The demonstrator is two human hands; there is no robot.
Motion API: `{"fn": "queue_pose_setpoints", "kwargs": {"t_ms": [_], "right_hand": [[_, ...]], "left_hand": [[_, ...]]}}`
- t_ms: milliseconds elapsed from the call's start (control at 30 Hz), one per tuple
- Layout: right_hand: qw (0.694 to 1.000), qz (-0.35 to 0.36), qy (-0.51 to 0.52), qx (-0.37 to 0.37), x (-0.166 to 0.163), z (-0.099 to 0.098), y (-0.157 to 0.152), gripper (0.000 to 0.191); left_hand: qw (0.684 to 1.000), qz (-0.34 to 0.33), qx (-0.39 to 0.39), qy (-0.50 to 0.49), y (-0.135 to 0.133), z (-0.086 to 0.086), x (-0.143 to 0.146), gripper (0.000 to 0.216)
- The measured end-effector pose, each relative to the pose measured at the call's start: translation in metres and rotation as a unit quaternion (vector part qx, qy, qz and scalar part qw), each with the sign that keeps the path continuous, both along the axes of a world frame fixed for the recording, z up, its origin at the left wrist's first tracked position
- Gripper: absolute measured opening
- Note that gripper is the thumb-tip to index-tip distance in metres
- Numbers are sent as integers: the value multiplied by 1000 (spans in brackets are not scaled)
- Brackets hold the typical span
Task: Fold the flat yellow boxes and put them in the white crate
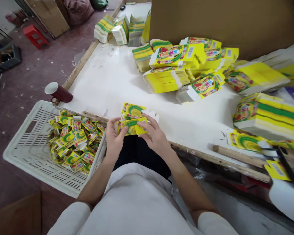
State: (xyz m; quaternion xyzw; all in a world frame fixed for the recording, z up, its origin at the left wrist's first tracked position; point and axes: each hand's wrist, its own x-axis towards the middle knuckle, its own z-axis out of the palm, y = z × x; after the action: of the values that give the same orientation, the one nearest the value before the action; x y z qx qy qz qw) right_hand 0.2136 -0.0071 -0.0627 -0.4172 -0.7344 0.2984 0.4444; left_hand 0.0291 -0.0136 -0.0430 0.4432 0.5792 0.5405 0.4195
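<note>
Between my two hands, over the near edge of the white table, is a yellow and green printed carton (130,126). My left hand (115,134) grips its left end, thumb on the near face. At the carton's right end, the fingers of my right hand (154,132) are pressed against a yellow flap. Just behind it a small pile of similar cartons (132,110) lies on the table, partly hidden by my hands. To the left, a white plastic basket (31,143) holds many small yellow cartons (74,138).
Stacks of flat cartons (170,80) lie across the table (105,78), with another stack (267,114) at the right. A maroon mug (62,93) lies tilted by the table's left edge. Wooden strips (240,156) lie along the front right. A red stool (36,36) stands on the floor.
</note>
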Motion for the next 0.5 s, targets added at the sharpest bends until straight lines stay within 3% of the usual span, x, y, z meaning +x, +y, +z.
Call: {"fn": "queue_pose_setpoints", "kwargs": {"t_ms": [100,300,433,500], "right_hand": [[1000,-18,-7,11,-3,1,-2,30],[998,58,15,-10,2,3,0,23],[999,2,27,-27,0,3,-1,24],[999,-10,33,-30,-3,3,0,37]], "left_hand": [[1000,-4,6,-1,-1,2,0,38],[1000,3,11,14,1,0,-3,38],[1000,-1,10,19,2,0,1,37],[1000,1,12,17,2,1,2,37]]}}
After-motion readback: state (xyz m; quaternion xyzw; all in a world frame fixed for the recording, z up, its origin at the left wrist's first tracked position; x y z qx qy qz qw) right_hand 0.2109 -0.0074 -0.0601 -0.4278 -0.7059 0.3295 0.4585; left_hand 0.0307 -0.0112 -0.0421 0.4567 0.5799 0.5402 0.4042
